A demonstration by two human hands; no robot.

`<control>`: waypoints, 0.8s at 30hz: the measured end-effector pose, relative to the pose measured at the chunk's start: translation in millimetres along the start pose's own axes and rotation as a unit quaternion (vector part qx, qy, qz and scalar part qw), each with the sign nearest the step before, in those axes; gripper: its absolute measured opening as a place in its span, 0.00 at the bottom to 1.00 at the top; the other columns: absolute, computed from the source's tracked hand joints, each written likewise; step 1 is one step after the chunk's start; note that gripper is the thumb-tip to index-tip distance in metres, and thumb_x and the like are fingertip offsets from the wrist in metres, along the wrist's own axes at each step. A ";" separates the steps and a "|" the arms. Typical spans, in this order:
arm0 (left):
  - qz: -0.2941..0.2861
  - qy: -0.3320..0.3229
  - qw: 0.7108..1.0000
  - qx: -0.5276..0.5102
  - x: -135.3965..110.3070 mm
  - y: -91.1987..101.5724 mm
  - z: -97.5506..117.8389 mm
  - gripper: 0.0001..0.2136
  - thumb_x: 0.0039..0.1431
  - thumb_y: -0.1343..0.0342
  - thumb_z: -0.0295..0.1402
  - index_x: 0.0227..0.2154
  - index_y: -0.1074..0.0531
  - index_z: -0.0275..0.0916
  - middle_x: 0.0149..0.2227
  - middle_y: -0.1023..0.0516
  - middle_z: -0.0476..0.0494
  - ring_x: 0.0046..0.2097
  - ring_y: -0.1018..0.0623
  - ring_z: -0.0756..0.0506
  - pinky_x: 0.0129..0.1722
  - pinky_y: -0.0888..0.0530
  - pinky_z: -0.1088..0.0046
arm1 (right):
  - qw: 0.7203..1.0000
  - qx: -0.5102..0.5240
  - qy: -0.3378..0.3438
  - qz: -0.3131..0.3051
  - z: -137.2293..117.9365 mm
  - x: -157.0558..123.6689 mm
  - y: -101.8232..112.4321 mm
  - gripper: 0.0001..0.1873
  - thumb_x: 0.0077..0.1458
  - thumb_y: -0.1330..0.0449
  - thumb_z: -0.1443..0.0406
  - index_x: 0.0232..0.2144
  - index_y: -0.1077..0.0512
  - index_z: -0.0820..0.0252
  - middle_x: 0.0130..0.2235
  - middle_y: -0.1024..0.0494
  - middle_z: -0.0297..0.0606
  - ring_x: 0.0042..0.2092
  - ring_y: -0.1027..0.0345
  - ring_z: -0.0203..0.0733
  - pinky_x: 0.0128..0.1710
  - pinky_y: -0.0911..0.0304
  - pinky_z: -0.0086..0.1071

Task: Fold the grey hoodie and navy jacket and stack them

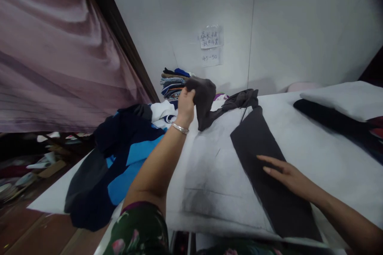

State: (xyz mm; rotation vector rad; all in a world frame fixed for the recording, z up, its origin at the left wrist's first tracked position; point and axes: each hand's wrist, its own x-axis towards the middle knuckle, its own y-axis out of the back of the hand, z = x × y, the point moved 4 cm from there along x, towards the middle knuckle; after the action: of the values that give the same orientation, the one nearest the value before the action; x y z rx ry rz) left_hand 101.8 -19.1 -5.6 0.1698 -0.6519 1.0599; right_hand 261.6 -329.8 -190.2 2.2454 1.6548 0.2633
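A dark grey long-sleeved garment [269,167] lies on the table, its near part folded into a long narrow strip and its far end bunched up. My left hand [187,105] is closed on the garment's sleeve [205,95] and lifts it above the table on the left, so that the cloth hangs down from my fingers. On the folded strip rests my right hand [279,173], palm down, fingers stretched out and holding nothing. Beneath the garment is a white sheet [215,175] with creases and dark smudges.
Dark and bright blue clothes [125,155] lie heaped on the left, with a white garment [163,110] behind. A stack of folded clothes [173,83] stands at the wall. More dark clothing [332,121] lies right. Paper notes [212,44] hang on the wall; a pinkish curtain [60,48] hangs left.
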 end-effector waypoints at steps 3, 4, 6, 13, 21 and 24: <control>-0.066 0.000 0.997 0.031 -50.9 -37.7 -4.6 0.12 0.59 0.50 0.29 0.45 0.31 0.37 0.44 0.23 0.43 0.48 0.24 0.45 0.51 0.29 0.64 | 0.977 0.211 0.009 -0.007 -33.5 28.7 -2.6 0.32 0.54 0.41 0.49 0.59 0.37 0.50 0.59 0.32 0.45 0.59 0.38 0.51 0.59 0.43 0.51; -0.099 0.008 0.994 0.039 -70.4 -49.0 -7.7 0.12 0.60 0.51 0.29 0.46 0.32 0.37 0.44 0.22 0.43 0.47 0.24 0.46 0.50 0.29 0.64 | 0.960 0.280 0.019 -0.020 -43.3 38.0 -5.7 0.33 0.54 0.41 0.49 0.60 0.40 0.48 0.58 0.31 0.45 0.58 0.36 0.50 0.57 0.40 0.51; -0.165 0.018 0.982 0.089 -109.1 -66.1 -14.4 0.13 0.61 0.53 0.30 0.47 0.32 0.38 0.44 0.22 0.43 0.46 0.23 0.46 0.49 0.28 0.65 | 0.920 0.387 0.041 -0.045 -58.8 53.7 -13.1 0.33 0.52 0.41 0.46 0.58 0.40 0.44 0.57 0.29 0.41 0.56 0.35 0.49 0.53 0.37 0.51; -0.363 -0.133 0.868 0.313 -195.9 -79.6 -23.3 0.16 0.60 0.53 0.25 0.49 0.30 0.39 0.55 0.28 0.41 0.59 0.32 0.44 0.61 0.39 0.59 | 0.866 0.499 0.001 0.029 -55.1 71.9 -38.8 0.17 0.45 0.34 0.49 0.30 0.26 0.55 0.36 0.19 0.34 0.42 0.26 0.44 0.39 0.28 0.36; -0.299 -0.078 0.861 0.404 -208.1 -10.7 -43.9 0.14 0.60 0.50 0.30 0.48 0.30 0.41 0.56 0.29 0.40 0.59 0.32 0.44 0.59 0.37 0.58 | 0.864 0.488 -0.038 0.114 -54.2 79.5 -27.4 0.10 0.47 0.36 0.69 0.35 0.26 0.57 0.33 0.18 0.35 0.39 0.24 0.44 0.42 0.26 0.37; -0.232 0.018 0.833 0.503 -206.8 36.9 -62.5 0.16 0.58 0.48 0.30 0.50 0.31 0.39 0.59 0.32 0.36 0.60 0.34 0.41 0.60 0.37 0.58 | 0.878 0.466 -0.025 0.107 -77.9 96.2 -5.1 0.08 0.49 0.39 0.70 0.34 0.27 0.59 0.32 0.19 0.36 0.38 0.23 0.43 0.44 0.27 0.39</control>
State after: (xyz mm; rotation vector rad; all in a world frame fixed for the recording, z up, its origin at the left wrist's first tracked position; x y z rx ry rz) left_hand 29.6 -129.8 -180.4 1.1670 0.0613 0.8287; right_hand 259.6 -224.6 -124.9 3.0636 1.7044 -0.6990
